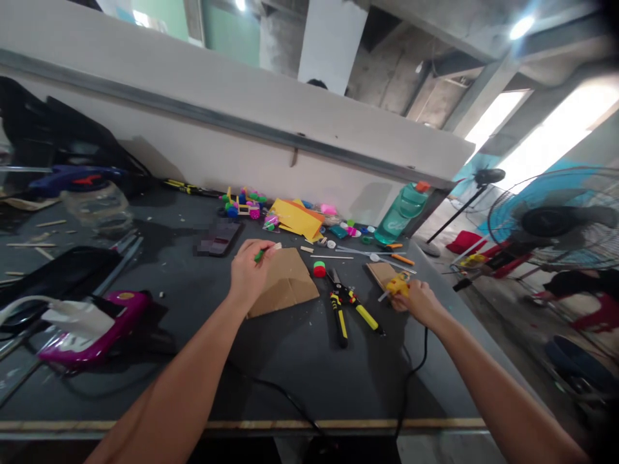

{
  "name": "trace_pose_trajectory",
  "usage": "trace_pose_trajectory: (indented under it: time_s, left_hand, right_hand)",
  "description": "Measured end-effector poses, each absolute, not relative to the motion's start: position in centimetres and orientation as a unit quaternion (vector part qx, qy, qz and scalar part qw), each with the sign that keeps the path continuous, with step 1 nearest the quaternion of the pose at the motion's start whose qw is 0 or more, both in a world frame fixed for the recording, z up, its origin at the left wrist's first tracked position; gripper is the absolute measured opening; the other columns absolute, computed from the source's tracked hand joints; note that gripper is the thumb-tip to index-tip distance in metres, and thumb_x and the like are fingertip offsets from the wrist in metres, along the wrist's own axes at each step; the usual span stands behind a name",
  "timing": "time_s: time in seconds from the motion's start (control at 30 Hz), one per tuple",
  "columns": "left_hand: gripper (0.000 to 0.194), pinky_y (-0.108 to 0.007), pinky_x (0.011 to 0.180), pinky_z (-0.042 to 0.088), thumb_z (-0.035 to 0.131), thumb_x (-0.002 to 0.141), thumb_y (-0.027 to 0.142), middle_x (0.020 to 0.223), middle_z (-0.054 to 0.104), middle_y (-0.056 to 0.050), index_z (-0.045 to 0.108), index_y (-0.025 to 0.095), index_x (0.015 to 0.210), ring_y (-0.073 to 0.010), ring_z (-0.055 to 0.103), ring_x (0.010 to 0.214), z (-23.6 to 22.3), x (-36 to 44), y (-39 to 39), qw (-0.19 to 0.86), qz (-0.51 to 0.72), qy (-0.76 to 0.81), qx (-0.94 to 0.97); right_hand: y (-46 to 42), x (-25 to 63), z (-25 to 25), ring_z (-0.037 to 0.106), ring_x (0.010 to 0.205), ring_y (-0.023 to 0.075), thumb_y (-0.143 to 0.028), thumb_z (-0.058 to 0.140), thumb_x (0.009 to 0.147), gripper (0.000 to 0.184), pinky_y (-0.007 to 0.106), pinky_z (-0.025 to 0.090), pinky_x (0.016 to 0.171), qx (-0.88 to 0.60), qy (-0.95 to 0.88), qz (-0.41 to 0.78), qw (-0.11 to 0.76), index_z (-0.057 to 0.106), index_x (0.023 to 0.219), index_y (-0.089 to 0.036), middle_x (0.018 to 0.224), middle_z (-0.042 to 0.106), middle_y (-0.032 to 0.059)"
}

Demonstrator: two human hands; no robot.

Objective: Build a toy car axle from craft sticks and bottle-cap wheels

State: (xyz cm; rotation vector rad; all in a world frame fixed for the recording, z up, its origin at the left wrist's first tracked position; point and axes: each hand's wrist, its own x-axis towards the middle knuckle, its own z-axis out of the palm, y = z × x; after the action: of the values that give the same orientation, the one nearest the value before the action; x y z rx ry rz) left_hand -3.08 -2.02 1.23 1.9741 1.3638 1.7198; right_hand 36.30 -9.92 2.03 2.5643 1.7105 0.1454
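Observation:
My left hand (pixel 249 267) is pinched around a small green piece with a white tip (pixel 264 254); its exact kind is too small to make out. Below that hand a flat brown cardboard sheet (pixel 289 283) lies on the dark table. My right hand (pixel 420 300) grips a yellow hot glue gun (pixel 396 283), whose black cord (pixel 416 368) runs down over the table's front edge. Its nozzle points left, close to a smaller cardboard piece (pixel 380 273). Between the hands lie pliers with yellow and black handles (pixel 344 303) and a red and green cap (pixel 319 269).
A magenta power strip (pixel 133 306) and a clear jar (pixel 99 209) stand on the left. Behind are a dark phone (pixel 222 238), colourful toy parts (pixel 244 205) and yellow paper sheets (pixel 300 219). A teal bottle (pixel 401 212) stands back right; a fan (pixel 551 220) is beyond the table.

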Motion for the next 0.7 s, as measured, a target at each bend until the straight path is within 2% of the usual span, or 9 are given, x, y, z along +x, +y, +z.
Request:
trace_pose_trajectory:
  time_s: [0.13, 0.2, 0.27, 0.37, 0.43, 0.5, 0.57, 0.63, 0.7]
  left_hand:
    - [0.011, -0.029, 0.079, 0.046, 0.055, 0.086, 0.023, 0.089, 0.063, -0.003, 0.065, 0.02, 0.089, -0.0162, 0.059, 0.086, 1.8, -2.9, -2.4, 0.108, 0.581, 0.449, 0.67]
    - [0.011, -0.029, 0.079, 0.046, 0.055, 0.086, 0.024, 0.09, 0.063, -0.003, 0.065, 0.021, 0.089, -0.0162, 0.059, 0.086, 2.0, -2.8, -2.5, 0.115, 0.577, 0.447, 0.674]
    - [0.012, -0.029, 0.079, 0.046, 0.055, 0.087, 0.025, 0.09, 0.062, -0.003, 0.065, 0.021, 0.089, -0.0164, 0.059, 0.087, 2.1, -2.7, -2.7, 0.119, 0.57, 0.446, 0.679]
    - [0.013, -0.03, 0.079, 0.046, 0.055, 0.086, 0.027, 0.09, 0.063, -0.003, 0.066, 0.02, 0.089, -0.0171, 0.059, 0.087, 2.1, -2.8, -2.7, 0.115, 0.565, 0.45, 0.682]
    - [0.014, -0.03, 0.079, 0.046, 0.055, 0.086, 0.027, 0.09, 0.063, -0.004, 0.066, 0.02, 0.091, -0.0173, 0.059, 0.087, 2.1, -2.9, -2.6, 0.114, 0.566, 0.453, 0.679]
    - [0.014, -0.03, 0.08, 0.047, 0.054, 0.086, 0.025, 0.092, 0.063, -0.004, 0.066, 0.02, 0.091, -0.0171, 0.059, 0.087, 2.0, -3.2, -2.5, 0.12, 0.572, 0.456, 0.671]
    - [0.014, -0.03, 0.08, 0.047, 0.053, 0.086, 0.023, 0.091, 0.063, -0.004, 0.065, 0.02, 0.091, -0.017, 0.059, 0.087, 1.8, -3.3, -2.3, 0.117, 0.579, 0.461, 0.663]
    - [0.013, -0.031, 0.08, 0.047, 0.053, 0.086, 0.023, 0.09, 0.063, -0.004, 0.065, 0.02, 0.091, -0.0174, 0.059, 0.087, 1.7, -3.3, -2.1, 0.114, 0.583, 0.462, 0.658]
    - [0.013, -0.032, 0.08, 0.047, 0.053, 0.087, 0.024, 0.09, 0.063, -0.004, 0.065, 0.021, 0.09, -0.0175, 0.059, 0.087, 1.6, -3.3, -2.0, 0.116, 0.582, 0.465, 0.657]
  right_hand:
    - [-9.3, 34.0, 4.1, 0.055, 0.106, 0.0356, -0.034, 0.059, 0.08, 0.032, 0.046, 0.044, 0.083, 0.804, 0.592, 0.05, 0.014, 0.059, 0.106, -0.015, 0.109, 0.061, 0.0202]
    - [-8.3, 30.8, 5.6, 0.048, 0.118, 0.0334, -0.036, 0.047, 0.087, 0.043, 0.048, 0.039, 0.094, 0.734, 0.662, 0.053, -0.145, 0.05, 0.122, -0.011, 0.123, 0.055, 0.0224]
    - [-6.8, 26.2, 6.1, 0.048, 0.121, 0.0263, -0.044, 0.04, 0.091, 0.051, 0.044, 0.036, 0.1, 0.626, 0.717, -0.045, -0.303, 0.037, 0.134, -0.018, 0.131, 0.053, 0.0147]
    - [-4.7, 18.5, 5.1, 0.044, 0.126, 0.023, -0.056, 0.039, 0.088, 0.057, 0.041, 0.036, 0.102, 0.509, 0.729, -0.239, -0.39, 0.037, 0.135, -0.024, 0.137, 0.048, 0.0097]
    - [-4.5, 14.2, 4.5, 0.052, 0.116, 0.0223, -0.061, 0.043, 0.084, 0.059, 0.038, 0.04, 0.098, 0.481, 0.688, -0.381, -0.388, 0.044, 0.129, -0.024, 0.126, 0.057, 0.0099]
    - [-5.7, 11.7, 4.9, 0.064, 0.085, 0.019, -0.06, 0.041, 0.085, 0.056, 0.036, 0.048, 0.082, 0.439, 0.648, -0.519, -0.343, 0.046, 0.125, -0.021, 0.097, 0.067, 0.0083]
    - [-8.2, 12.0, 5.9, 0.054, 0.051, 0.0124, -0.059, 0.034, 0.089, 0.052, 0.028, 0.047, 0.055, 0.396, 0.619, -0.63, -0.251, 0.049, 0.119, -0.018, 0.07, 0.06, 0.0011]
    - [-12.0, 15.6, 6.3, 0.038, 0.043, 0.0068, -0.052, 0.036, 0.091, 0.042, 0.021, 0.032, 0.042, 0.411, 0.636, -0.627, -0.181, 0.06, 0.1, -0.019, 0.061, 0.047, -0.0037]
    - [-17.2, 22.1, 5.1, 0.041, 0.051, 0.0083, -0.045, 0.041, 0.092, 0.035, 0.021, 0.03, 0.045, 0.482, 0.66, -0.542, -0.196, 0.063, 0.088, -0.018, 0.064, 0.049, -0.0005]
